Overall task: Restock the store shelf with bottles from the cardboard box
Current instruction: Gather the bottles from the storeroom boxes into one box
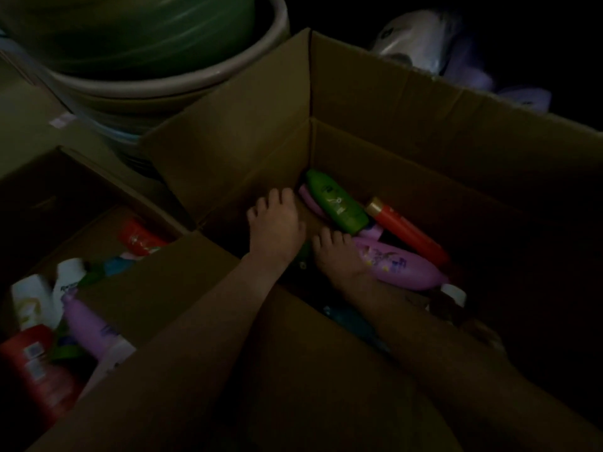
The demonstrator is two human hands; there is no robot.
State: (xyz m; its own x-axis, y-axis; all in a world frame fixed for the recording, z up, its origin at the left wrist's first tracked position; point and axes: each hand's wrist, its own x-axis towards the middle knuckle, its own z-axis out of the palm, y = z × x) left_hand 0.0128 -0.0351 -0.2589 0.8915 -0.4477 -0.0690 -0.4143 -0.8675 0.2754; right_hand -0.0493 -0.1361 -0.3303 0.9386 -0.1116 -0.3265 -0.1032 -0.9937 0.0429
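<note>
Both hands reach down into the open cardboard box point(391, 151). The left hand point(277, 226) lies with fingers spread loosely near the box's far left corner, holding nothing visible. The right hand point(336, 252) rests against the purple bottle point(398, 264); whether it grips it I cannot tell in the dim light. That bottle lies flat, long axis running toward the box's right wall. The green bottle point(336, 200) and the red bottle point(408, 230) lie flat too, slanting toward the far corner. Upright flaps hem the hands in. A second box point(98, 233) of bottles sits left.
</note>
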